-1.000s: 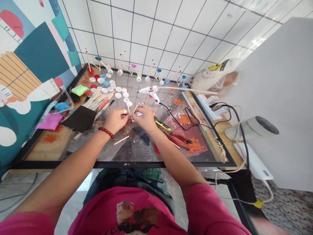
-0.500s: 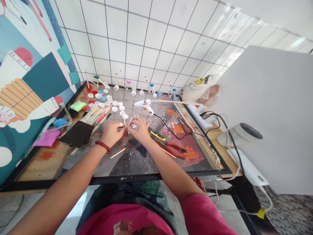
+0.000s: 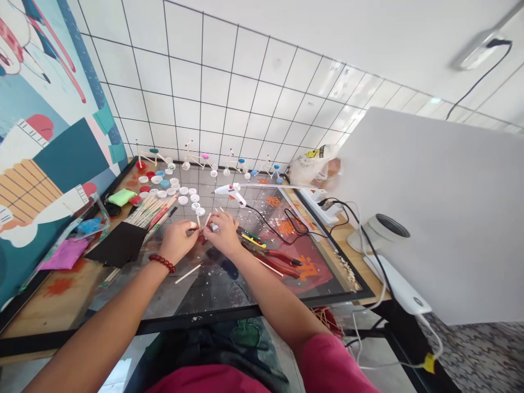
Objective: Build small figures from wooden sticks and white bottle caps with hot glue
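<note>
My left hand [image 3: 180, 240] is closed in a pinch near the middle of the glass-topped table, holding a short pale wooden stick [image 3: 198, 221]. Close against it, my right hand [image 3: 221, 232] pinches a second short stick [image 3: 208, 219], which leans to the right. The lower ends of both sticks meet between my fingertips, where the joint is hidden. A loose wooden stick [image 3: 188, 273] lies on the glass below my hands. Just beyond them are several white bottle caps [image 3: 195, 198], and a white glue gun [image 3: 231, 192] rests farther back.
Red-handled pliers [image 3: 282, 259] and a yellow cutter knife [image 3: 254, 240] lie beside my right forearm. Black sheets [image 3: 117, 244] and a bundle of sticks [image 3: 151, 212] are at left. Small stick-and-cap models [image 3: 237, 164] stand along the back edge. A black cord [image 3: 270, 229] trails rightward.
The camera view has tilted and shifted, so the scene sits lower and farther left. Both hands keep the same pinch on the sticks, with little visible movement on the table.
</note>
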Demonstrator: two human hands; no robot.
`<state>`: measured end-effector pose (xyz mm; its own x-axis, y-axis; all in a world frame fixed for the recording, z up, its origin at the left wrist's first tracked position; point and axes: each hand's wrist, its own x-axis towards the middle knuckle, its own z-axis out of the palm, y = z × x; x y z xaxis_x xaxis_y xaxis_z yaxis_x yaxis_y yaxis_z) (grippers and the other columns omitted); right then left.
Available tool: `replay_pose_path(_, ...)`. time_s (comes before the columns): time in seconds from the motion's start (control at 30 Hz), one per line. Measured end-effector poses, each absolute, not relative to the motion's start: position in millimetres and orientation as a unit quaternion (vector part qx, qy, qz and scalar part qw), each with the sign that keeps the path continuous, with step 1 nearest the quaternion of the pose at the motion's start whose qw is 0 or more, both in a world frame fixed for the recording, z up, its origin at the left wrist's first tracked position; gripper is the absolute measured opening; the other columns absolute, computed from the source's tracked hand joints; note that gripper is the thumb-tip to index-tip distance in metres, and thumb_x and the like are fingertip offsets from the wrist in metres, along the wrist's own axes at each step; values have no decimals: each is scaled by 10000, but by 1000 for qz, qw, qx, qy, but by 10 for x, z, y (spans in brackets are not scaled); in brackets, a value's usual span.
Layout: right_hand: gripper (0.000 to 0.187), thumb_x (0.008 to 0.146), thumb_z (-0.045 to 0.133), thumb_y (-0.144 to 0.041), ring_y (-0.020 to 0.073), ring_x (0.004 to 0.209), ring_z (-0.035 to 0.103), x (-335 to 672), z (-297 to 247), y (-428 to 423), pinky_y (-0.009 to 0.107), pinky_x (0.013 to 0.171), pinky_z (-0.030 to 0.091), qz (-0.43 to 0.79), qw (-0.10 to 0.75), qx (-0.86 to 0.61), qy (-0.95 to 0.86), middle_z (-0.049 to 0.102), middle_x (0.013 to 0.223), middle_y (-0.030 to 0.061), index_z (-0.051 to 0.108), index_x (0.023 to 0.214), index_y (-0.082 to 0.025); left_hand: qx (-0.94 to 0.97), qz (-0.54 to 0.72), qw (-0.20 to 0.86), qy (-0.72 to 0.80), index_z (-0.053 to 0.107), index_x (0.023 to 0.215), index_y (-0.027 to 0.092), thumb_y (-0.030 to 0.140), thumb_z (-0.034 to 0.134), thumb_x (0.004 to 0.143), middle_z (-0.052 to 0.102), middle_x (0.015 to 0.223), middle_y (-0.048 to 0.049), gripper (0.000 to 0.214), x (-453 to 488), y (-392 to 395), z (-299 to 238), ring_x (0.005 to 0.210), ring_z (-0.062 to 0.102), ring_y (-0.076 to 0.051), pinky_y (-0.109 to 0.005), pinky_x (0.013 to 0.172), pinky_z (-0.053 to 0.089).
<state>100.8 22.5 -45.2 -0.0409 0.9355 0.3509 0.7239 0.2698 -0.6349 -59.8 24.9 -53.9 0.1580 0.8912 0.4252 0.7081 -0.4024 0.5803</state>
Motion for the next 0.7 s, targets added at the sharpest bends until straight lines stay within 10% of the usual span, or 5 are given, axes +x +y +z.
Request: replay_pose_path(0.7, 29, 787, 691, -243, 226, 1170, 549, 1046, -515, 229, 398, 954, 312, 126, 377, -572, -717, 712, 1154, -13, 670, 768, -245, 754, 358, 119, 538, 737, 746, 215, 334, 587, 793, 757, 807, -59, 197, -590, 236, -496, 814, 692, -228, -307, 749, 500)
